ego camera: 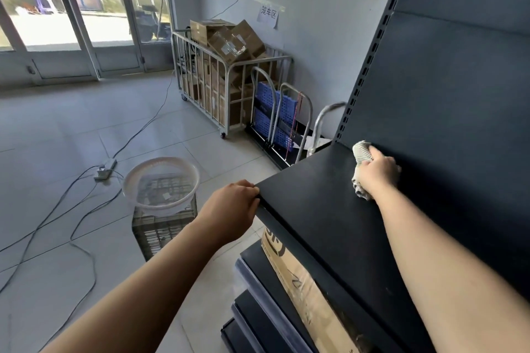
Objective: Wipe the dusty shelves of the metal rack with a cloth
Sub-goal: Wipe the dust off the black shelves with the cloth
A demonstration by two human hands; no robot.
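Note:
A dark metal rack fills the right side, with its top shelf (315, 198) running from the near corner back to the slotted upright (370, 66). My right hand (378, 172) holds a crumpled pale cloth (362, 152) and presses it on the shelf near the back panel. At the shelf's front left corner my left hand (233, 205) grips the edge, fingers curled over it. Lower shelves (258, 309) show beneath.
A cardboard box (304, 286) lies on the shelf below. A white basin (160, 180) sits on a wire crate (163, 226) on the tiled floor. Cables and a power strip (104, 170) trail left. A cage cart of boxes (229, 80) and folded trolleys (281, 117) stand by the wall.

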